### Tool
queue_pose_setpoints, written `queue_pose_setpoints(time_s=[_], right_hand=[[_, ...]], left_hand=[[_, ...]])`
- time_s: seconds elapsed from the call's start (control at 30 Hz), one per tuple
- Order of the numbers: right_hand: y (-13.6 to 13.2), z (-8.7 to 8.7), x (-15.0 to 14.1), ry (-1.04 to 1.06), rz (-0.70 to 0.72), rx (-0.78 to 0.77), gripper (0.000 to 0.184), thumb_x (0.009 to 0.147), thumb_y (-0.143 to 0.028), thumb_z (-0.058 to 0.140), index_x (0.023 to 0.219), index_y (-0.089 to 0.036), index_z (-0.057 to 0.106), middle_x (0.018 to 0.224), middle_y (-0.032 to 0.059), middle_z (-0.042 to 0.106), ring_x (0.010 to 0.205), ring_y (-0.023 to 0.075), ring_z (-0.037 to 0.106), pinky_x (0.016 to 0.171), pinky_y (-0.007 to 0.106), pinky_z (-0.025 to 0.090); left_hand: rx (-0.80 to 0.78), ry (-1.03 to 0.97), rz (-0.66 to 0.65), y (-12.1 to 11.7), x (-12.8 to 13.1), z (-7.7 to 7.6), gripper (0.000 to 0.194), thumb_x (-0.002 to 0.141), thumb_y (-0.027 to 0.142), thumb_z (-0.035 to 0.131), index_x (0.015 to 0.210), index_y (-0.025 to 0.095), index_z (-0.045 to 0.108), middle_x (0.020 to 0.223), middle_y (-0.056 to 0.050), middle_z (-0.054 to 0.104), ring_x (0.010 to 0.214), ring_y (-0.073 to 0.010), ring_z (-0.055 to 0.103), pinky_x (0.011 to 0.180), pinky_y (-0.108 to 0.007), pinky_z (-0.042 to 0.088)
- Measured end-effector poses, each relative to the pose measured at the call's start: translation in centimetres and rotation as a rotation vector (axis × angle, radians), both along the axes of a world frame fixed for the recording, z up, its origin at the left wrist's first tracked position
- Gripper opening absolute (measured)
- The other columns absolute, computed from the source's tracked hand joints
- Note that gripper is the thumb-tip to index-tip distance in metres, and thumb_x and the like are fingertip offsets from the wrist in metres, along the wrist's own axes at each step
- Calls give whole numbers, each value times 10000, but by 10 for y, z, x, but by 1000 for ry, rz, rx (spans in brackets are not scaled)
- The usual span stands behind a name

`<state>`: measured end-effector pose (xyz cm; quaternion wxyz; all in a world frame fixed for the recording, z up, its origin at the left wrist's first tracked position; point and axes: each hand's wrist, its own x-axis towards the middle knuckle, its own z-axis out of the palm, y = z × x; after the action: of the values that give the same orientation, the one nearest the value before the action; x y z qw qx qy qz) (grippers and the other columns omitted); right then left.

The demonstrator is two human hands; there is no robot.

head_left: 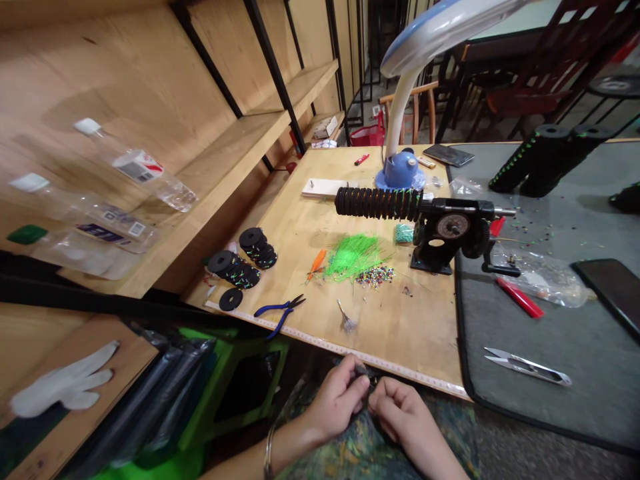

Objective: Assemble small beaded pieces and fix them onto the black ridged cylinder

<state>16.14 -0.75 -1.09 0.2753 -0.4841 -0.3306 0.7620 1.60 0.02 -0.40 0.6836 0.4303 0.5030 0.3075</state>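
A wooden counter (423, 337) carries a black hand-cranked winder (453, 227). Just off the counter's near edge, the left hand (341, 398) and right hand (403, 408) almost touch, fingers together. Green filaments (353, 255) lie against mixed beads (376, 276). The left fingers pinch a small dark item (372, 379); whether the right ones grip it, I cannot tell.

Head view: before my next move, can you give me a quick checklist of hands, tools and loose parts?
1. Left hand and right hand close together: ok.
2. Identity of anything between the fingertips: cannot tell, too small and covered.
3. Pliers clear of the table edge: not ok, one handle crosses the edge strip.
4. Snips on the grey mat: ok.
5. Beads contained: not ok, loose beside green strands.
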Motion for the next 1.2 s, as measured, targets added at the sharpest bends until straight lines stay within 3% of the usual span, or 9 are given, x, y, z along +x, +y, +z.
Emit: queue_pose_setpoints(time_s=[0.23, 0.57, 0.77, 1.2], right_hand=[[0, -1, -1, 6, -2, 2, 329, 684, -452, 613, 547, -230, 412, 377, -119, 325, 360, 48, 204, 386, 217, 127], [1, -5, 0, -25, -4, 52, 437, 707, -580, 631, 583, -232, 399, 418, -123, 298, 397, 61, 208, 406, 222, 139], [-1, -8, 4, -106, -20, 169, 435, 776, -596, 592, 628, -216, 439, 497, -98, 329, 460, 81, 254, 434, 225, 186], [0, -9, 4, -124, -84, 204, 366, 805, -559, 589, 796, -198, 531, 470, -118, 365, 395, 71, 309, 400, 199, 221]], left_hand=[[30, 17, -6, 0, -1, -2, 419, 828, 604, 532, 784, 207, 402, 564, 90, 377, 456, -71, 335, 439, -199, 277], [61, 10, -35, -1, -1, -3, 374, 853, 563, 513, 787, 212, 405, 561, 91, 364, 445, -74, 309, 432, -200, 255], [193, 170, -39, -4, -6, -8, 238, 876, 420, 528, 795, 204, 473, 575, 62, 427, 520, -108, 395, 509, -220, 309], [316, 344, -170, 1, -8, 6, 109, 889, 275, 457, 823, 193, 482, 641, 35, 475, 596, -133, 434, 572, -238, 331]])
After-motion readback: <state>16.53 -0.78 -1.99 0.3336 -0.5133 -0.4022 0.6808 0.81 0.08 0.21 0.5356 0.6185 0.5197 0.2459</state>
